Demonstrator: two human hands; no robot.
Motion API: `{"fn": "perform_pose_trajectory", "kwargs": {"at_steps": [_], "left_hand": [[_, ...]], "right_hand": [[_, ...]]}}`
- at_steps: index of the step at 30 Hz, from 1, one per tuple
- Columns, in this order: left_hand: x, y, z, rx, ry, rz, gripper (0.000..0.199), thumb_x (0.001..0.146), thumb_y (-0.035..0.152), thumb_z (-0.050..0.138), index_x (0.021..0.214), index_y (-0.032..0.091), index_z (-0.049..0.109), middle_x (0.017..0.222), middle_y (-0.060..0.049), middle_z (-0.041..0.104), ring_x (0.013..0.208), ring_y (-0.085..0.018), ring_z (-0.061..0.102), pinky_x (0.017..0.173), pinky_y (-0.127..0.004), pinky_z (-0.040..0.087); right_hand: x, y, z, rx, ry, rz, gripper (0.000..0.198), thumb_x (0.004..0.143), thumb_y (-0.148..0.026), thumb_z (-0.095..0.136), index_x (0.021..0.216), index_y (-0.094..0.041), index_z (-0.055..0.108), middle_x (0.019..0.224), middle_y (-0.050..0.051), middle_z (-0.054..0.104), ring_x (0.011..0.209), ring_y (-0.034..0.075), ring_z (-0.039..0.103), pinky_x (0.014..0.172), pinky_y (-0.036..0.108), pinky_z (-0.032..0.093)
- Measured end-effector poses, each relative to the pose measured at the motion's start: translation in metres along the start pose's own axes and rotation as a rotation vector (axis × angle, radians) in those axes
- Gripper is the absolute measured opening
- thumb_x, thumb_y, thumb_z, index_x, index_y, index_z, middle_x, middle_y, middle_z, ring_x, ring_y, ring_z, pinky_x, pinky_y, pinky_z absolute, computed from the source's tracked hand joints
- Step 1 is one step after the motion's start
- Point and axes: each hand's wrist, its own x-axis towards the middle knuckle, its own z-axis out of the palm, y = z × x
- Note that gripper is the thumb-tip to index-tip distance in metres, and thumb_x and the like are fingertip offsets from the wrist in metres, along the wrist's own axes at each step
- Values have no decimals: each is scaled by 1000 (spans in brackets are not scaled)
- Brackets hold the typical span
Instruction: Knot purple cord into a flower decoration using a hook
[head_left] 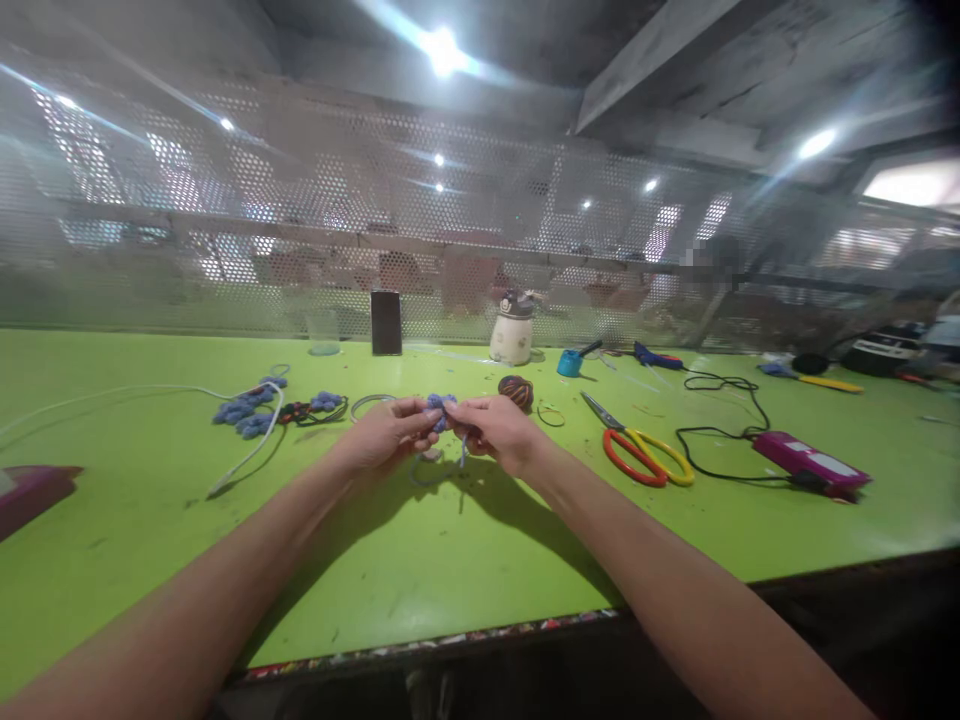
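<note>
Both bare forearms reach forward from the lower corners and converge, wrists angling inward so the two hands meet fingertip to fingertip. The left hand [386,435] is curled, thumb and forefinger pinched together at the grip, its other fingers folded beneath. The right hand [495,430] mirrors it just beside, knuckles up, thumb and forefinger closed in a pinch, the two grips nearly touching and raised slightly above the bench.

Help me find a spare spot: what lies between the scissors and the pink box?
In the head view, a black cable loops between the scissors and the pink box.
</note>
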Motion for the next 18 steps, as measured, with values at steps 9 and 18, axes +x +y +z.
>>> {"fn": "perform_pose_trajectory", "kwargs": {"at_steps": [9, 18], "left_hand": [[4, 2, -8, -9, 0, -18, 1, 77, 6, 64, 77, 6, 65, 65, -2, 57, 52, -4, 48, 47, -13, 38], [7, 2, -16, 99, 114, 21, 9, 69, 11, 70, 63, 10, 63, 61, -2, 54, 53, -6, 42, 44, -16, 33]], "right_hand": [[2, -5, -4, -424, 146, -169, 30, 75, -36, 67, 58, -13, 59, 50, -1, 52, 45, 7, 41, 47, 22, 31], [24, -13, -54, -619, 498, -168, 25, 86, -28, 52, 70, -11, 61, 62, 5, 61, 49, 8, 49, 47, 20, 39]]}}
